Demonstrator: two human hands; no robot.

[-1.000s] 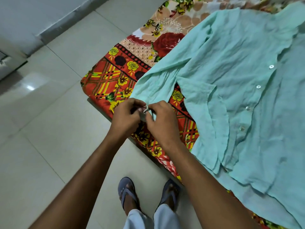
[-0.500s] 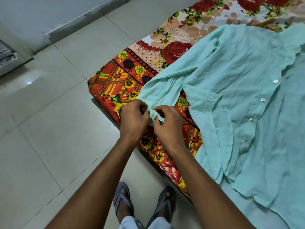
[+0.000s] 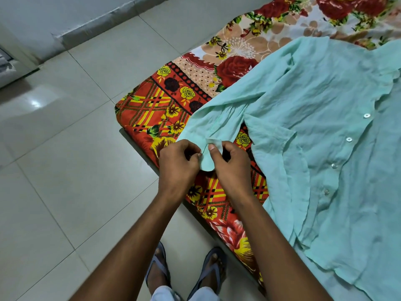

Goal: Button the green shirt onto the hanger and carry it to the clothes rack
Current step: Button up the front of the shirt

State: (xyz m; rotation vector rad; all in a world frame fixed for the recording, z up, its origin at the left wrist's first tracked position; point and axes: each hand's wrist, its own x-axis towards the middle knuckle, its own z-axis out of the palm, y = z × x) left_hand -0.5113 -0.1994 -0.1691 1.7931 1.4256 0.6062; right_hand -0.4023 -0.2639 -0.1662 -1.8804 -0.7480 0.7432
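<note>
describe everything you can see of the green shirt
The green shirt is pale mint, thin and crinkled, like light cotton. It lies spread flat, front up, on a floral bedsheet, its lower edge past the frame. White buttons run down the front placket. One sleeve stretches toward the bed's edge, where the left hand and right hand both pinch its cuff. No hanger shows.

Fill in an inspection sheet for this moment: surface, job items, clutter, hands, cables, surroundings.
Surface: floral bedsheet over a low bed.
Job's things: green shirt lies flat on it, front buttons in a row; no hanger or rack seen.
Clutter: nothing seen.
Hands: left hand and right hand each pinch the sleeve cuff at the bed's edge.
Cables: nothing seen.
Surroundings: tiled floor, wall skirting, sandalled feet below.
</note>
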